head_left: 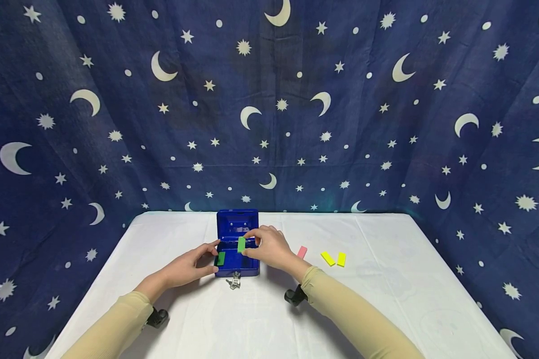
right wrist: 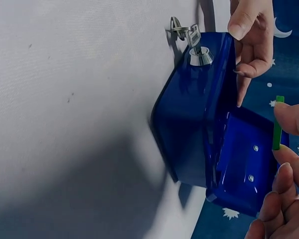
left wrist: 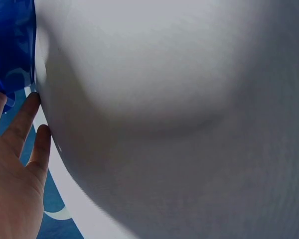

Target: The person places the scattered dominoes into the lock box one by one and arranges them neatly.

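Observation:
A blue metal cash box point(head_left: 238, 272) stands on the table with its lid point(head_left: 237, 219) raised at the back. Keys point(head_left: 235, 282) hang from the lock on its front. My left hand point(head_left: 188, 264) holds the box's left side, thumb at the front corner and fingers along the rim. One green block point(head_left: 221, 258) lies inside, at the left. Above the box's interior, my right hand point(head_left: 271, 248) pinches a second green block point(right wrist: 277, 124) between thumb and index finger. The left wrist view shows only spread fingers point(left wrist: 27, 119) beside the blue box point(left wrist: 15, 45).
To the right of the box, a pink block point(head_left: 302, 252) lies partly behind my right wrist. Two yellow blocks point(head_left: 328, 258) are farther right. A white cloth point(head_left: 206, 319) covers the table, and a dark blue curtain point(head_left: 287, 149) with moons and stars surrounds it.

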{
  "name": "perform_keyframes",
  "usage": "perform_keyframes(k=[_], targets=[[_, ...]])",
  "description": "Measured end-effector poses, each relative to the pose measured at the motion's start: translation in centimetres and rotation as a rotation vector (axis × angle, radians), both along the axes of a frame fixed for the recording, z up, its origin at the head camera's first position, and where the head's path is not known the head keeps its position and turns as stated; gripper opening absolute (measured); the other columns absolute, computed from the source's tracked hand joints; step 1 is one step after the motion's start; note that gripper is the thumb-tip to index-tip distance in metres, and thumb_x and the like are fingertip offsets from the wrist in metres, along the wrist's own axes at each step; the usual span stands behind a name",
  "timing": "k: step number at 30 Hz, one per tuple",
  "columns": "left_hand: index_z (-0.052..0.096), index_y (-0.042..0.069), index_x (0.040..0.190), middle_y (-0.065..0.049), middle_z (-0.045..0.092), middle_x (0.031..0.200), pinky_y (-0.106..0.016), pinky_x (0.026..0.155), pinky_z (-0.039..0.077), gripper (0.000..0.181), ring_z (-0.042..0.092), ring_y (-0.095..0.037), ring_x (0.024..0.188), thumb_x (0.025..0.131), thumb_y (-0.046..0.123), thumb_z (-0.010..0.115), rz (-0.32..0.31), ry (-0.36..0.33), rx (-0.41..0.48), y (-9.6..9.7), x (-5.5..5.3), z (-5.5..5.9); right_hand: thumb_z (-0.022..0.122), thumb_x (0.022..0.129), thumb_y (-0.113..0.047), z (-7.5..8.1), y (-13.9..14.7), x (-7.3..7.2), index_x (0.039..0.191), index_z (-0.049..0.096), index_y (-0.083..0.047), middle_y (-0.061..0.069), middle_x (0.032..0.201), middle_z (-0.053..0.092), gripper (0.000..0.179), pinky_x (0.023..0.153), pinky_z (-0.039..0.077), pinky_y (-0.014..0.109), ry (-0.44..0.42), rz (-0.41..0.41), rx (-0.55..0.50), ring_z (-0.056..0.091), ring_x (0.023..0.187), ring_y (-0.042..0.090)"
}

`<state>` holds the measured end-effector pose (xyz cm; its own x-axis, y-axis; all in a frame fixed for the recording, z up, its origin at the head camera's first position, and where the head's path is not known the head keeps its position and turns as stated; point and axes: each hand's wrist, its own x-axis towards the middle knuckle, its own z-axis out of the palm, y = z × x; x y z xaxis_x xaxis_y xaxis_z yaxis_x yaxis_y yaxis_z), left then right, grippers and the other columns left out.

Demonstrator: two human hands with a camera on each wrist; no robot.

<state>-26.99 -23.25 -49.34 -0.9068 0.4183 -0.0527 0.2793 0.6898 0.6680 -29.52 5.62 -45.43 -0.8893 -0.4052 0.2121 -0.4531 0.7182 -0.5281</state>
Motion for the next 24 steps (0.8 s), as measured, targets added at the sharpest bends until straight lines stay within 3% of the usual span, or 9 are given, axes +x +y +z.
perform_keyframes(k=[9, 24], targets=[[0.052, 0.025, 0.121, 0.006, 0.033, 0.163, -0.061, 0.113, 0.031, 0.04, 0.037, -0.026, 0.146, 0.094, 0.049, 0.07, -0.018, 0.015, -0.002, 0.0, 0.0, 0.2, 0.08, 0.082, -0.045, -0.3, -1.1, -0.1, 0.117, 0.074, -0.027, -0.008, 0.08, 0.053, 0.041, 0.076, 0.036, 0.035, -0.017, 0.008, 0.023, 0.047, 0.084, 0.014], [0.053, 0.025, 0.121, 0.002, 0.033, 0.164, -0.063, 0.112, 0.031, 0.039, 0.037, -0.029, 0.146, 0.095, 0.049, 0.07, -0.024, 0.016, -0.009, 0.0, 0.0, 0.2, 0.082, 0.081, -0.049, -0.6, -2.6, -0.2, 0.116, 0.075, -0.027, -0.011, 0.078, 0.052, 0.042, 0.072, 0.036, 0.031, 0.014, 0.006, 0.108, 0.046, 0.081, 0.013]])
